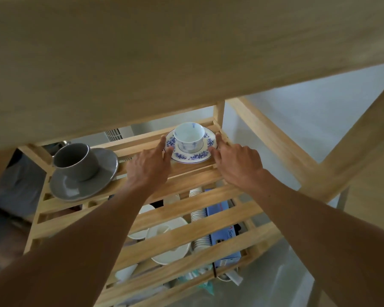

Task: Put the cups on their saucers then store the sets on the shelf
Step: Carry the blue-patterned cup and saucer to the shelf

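A white cup (189, 137) with blue marks stands on a blue-flowered saucer (190, 156) at the back right of the slatted wooden shelf (186, 209). My left hand (150, 165) touches the saucer's left rim with thumb and forefinger. My right hand (236, 161) touches its right rim the same way. The saucer rests on the slats between both hands. At the shelf's left, a grey cup (75, 161) sits upright on a grey saucer (84, 185).
A wooden tabletop (164, 52) overhangs the shelf from above. Below the slats lie white plates (171, 240), stacked paper cups (197, 213) and a blue box (224, 231). A wooden post (218, 111) stands just behind the blue saucer. A table leg (353, 151) slants at right.
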Tool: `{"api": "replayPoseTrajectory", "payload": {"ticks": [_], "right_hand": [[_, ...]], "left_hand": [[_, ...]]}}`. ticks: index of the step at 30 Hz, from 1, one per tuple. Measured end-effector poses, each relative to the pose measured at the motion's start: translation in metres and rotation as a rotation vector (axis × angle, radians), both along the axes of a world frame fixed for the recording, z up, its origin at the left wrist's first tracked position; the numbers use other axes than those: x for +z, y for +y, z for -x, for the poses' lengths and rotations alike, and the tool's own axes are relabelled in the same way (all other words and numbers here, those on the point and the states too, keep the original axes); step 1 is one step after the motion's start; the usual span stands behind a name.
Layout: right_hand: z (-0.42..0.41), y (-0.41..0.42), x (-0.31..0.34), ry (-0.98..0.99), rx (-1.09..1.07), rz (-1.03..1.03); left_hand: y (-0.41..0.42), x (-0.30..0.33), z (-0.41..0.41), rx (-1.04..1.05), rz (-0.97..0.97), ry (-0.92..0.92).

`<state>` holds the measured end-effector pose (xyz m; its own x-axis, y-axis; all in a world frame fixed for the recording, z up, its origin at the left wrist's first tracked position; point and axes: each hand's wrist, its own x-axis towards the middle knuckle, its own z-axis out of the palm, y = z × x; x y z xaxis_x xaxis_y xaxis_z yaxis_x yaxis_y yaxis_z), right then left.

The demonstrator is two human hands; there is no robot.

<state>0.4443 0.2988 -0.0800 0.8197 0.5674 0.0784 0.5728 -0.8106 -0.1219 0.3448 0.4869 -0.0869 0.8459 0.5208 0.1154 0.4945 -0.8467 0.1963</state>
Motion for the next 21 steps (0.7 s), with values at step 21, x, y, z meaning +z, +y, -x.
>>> {"api": "replayPoseTrajectory", "payload": {"ticks": [21], "right_hand": [[0.142,-0.113,0.068,0.475,0.067,-0.066]], "left_hand": [[-0.083,0.054,0.159,-0.249,0.241,-0.013]]}}
